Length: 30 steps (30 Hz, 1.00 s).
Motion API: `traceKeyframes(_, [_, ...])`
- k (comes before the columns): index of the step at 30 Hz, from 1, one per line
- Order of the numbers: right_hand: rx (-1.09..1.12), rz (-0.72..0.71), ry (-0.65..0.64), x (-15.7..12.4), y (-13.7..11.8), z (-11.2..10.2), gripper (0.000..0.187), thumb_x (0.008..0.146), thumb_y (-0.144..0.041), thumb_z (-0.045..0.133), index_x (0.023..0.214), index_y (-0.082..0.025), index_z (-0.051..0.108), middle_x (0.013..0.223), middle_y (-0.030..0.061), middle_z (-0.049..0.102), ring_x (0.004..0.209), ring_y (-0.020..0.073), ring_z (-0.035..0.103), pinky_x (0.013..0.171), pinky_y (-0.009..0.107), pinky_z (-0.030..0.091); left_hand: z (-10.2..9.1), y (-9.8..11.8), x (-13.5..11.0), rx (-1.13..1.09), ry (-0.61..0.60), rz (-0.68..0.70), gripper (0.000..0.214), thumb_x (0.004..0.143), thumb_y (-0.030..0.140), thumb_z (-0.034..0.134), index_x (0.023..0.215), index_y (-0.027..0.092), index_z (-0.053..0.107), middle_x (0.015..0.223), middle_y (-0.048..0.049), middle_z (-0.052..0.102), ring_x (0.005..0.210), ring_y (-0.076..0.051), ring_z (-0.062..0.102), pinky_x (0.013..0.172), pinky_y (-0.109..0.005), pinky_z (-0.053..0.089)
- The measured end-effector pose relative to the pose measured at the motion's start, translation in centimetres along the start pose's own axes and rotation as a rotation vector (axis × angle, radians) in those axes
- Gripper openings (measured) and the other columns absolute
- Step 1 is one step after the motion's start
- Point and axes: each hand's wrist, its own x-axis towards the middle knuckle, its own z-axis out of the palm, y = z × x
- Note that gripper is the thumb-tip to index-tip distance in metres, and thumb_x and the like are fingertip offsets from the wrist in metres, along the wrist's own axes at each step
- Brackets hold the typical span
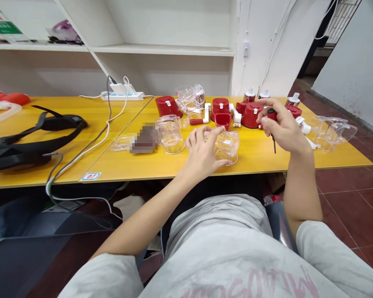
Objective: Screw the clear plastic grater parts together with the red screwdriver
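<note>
My left hand curves around the near side of a clear plastic container on the table, thumb low at its base and fingers over its top. My right hand is raised above the table and grips a screwdriver by its dark handle, the thin shaft pointing down. The screwdriver tip is apart from the container. Left of my left hand stands another clear container. Behind both hands are several red plastic housings with white parts.
More clear pieces lie at the right end and the back of the yellow table. A blurred dark object sits left of centre. Black headgear, cables and a power strip occupy the left side.
</note>
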Motion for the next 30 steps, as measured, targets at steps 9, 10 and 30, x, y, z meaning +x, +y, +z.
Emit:
traceKeyframes(9, [0.023,-0.039,0.190,-1.7,-3.7,-4.4,0.046,0.109,-0.079,0.100,0.122,-0.036,0.090,0.125,0.0140,0.097,0.115,0.0398,0.093,0.099,0.060,0.079,-0.1,0.4,-0.4,-0.055,-0.052,0.134,0.093,0.111,0.046,0.108,0.192,0.041,0.064,0.192,-0.0199,0.057,0.176,-0.059,0.052,0.152,-0.084,0.038])
traceKeyframes(10, [0.015,-0.044,0.222,-1.9,-3.8,-4.7,0.047,0.108,-0.082,0.100,0.116,-0.037,0.089,0.121,0.0141,0.097,0.114,0.0407,0.094,0.098,0.061,0.079,-0.1,0.4,-0.4,-0.054,-0.049,0.120,0.087,0.112,0.043,0.104,0.191,0.040,0.066,0.190,-0.0203,0.059,0.172,-0.059,0.053,0.149,-0.084,0.040])
traceKeyframes(30, [0.154,0.174,-0.120,-0.7,-1.0,-3.7,0.042,0.089,-0.052,0.124,0.106,-0.029,0.094,0.115,0.0087,0.097,0.110,0.0327,0.094,0.108,0.051,0.082,-5.3,1.8,1.2,0.210,-0.168,-0.100,0.102,0.089,0.029,0.128,0.175,0.029,0.073,0.160,-0.0197,0.063,0.149,-0.049,0.071,0.139,-0.066,0.061])
